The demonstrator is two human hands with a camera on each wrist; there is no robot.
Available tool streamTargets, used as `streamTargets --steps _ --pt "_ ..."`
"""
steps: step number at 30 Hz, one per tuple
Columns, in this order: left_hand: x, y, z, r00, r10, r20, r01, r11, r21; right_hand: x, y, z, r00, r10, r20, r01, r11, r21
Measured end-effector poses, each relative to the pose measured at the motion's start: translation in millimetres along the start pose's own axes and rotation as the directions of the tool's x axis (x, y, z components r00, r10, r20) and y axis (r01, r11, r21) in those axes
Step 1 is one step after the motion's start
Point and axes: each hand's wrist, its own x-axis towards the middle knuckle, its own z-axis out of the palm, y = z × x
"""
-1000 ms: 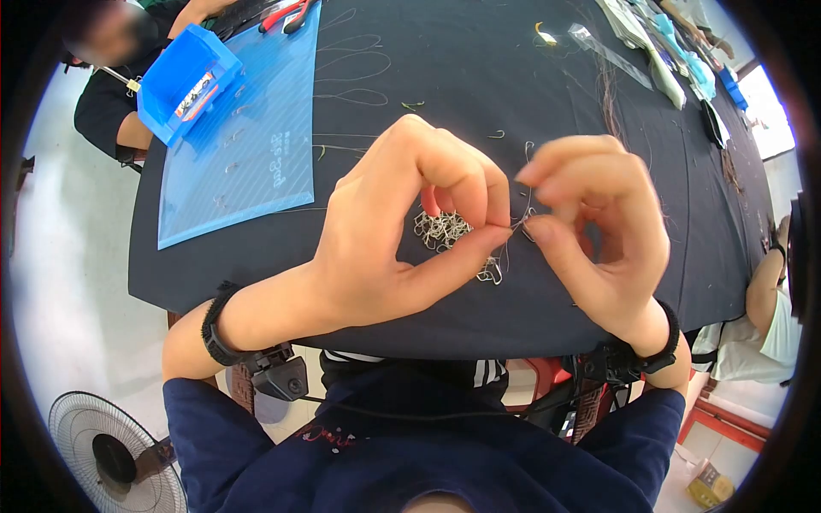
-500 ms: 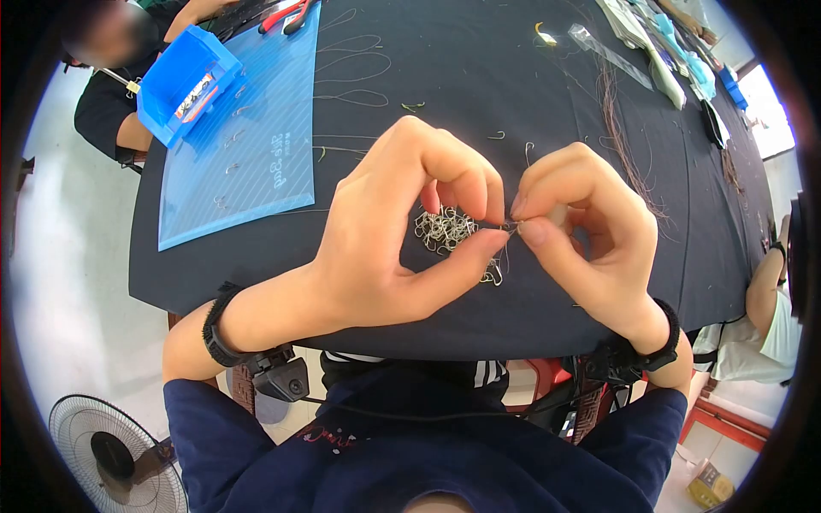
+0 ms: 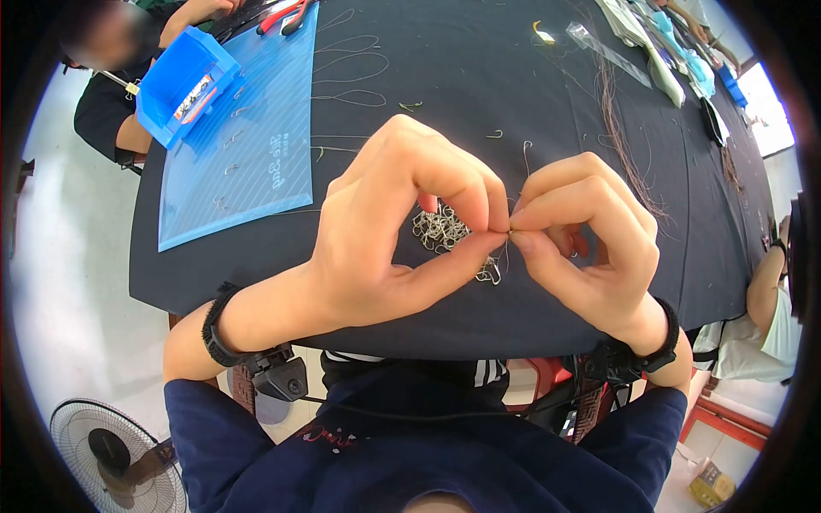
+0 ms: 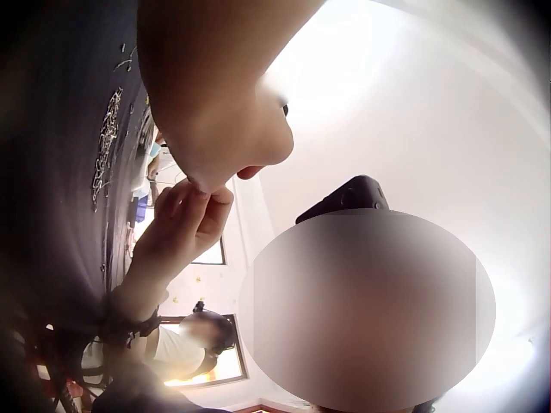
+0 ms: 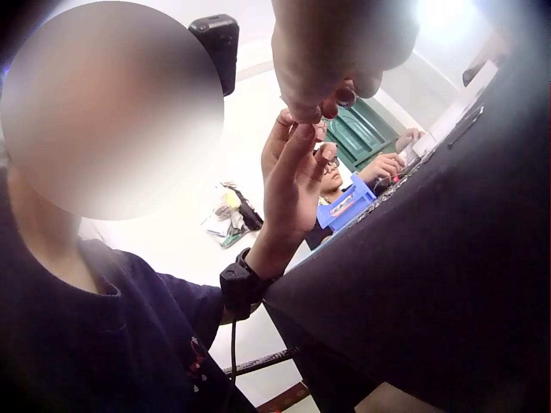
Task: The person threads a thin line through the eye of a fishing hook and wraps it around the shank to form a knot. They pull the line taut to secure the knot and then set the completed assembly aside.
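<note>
In the head view my left hand (image 3: pixel 376 227) and right hand (image 3: pixel 594 239) meet fingertip to fingertip above the black table. Thumb and index finger of each hand pinch a thin fishing line (image 3: pixel 507 250), whose loose end hangs beneath them. Most of what lies between the fingertips is hidden. A heap of silvery fish hooks (image 3: pixel 438 231) lies on the cloth behind the left hand, partly covered by its fingers. Two single hooks, one of them a small hook (image 3: pixel 494 134), lie beyond the hands. The left wrist view shows the right hand (image 4: pixel 176 228) touching the left fingertips.
On the left lies a blue file bag (image 3: pixel 248 162) with several hooks on it and a blue bin (image 3: pixel 184 85) on top. Red-handled pliers (image 3: pixel 286 15) are at its far edge. Looped lines (image 3: pixel 355 68) spread beside it. Brown strands (image 3: pixel 616 128) lie at right. Another person sits at far left.
The right hand has moved left from slightly apart, and its fingers have closed to meet the left fingertips at the line. The left hand has stayed almost in place.
</note>
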Motion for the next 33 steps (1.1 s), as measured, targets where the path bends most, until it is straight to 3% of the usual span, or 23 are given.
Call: streamTargets --steps 15,27,33 --pt "-1.5 1.2 1.7 0.998 -0.069 0.010 0.070 0.994 -0.078 -0.9 0.3 1.9 0.999 -0.031 -0.018 0.031 0.999 -0.009" --pt "-0.4 5.0 0.0 0.997 -0.075 0.006 0.076 0.993 -0.095 -0.7 2.0 0.2 0.997 -0.076 -0.021 0.075 0.997 -0.036" --pt "-1.4 -0.1 0.0 0.999 -0.018 0.026 0.019 0.999 -0.037 0.1 -1.9 2.5 0.999 -0.026 -0.037 0.024 0.998 -0.050"
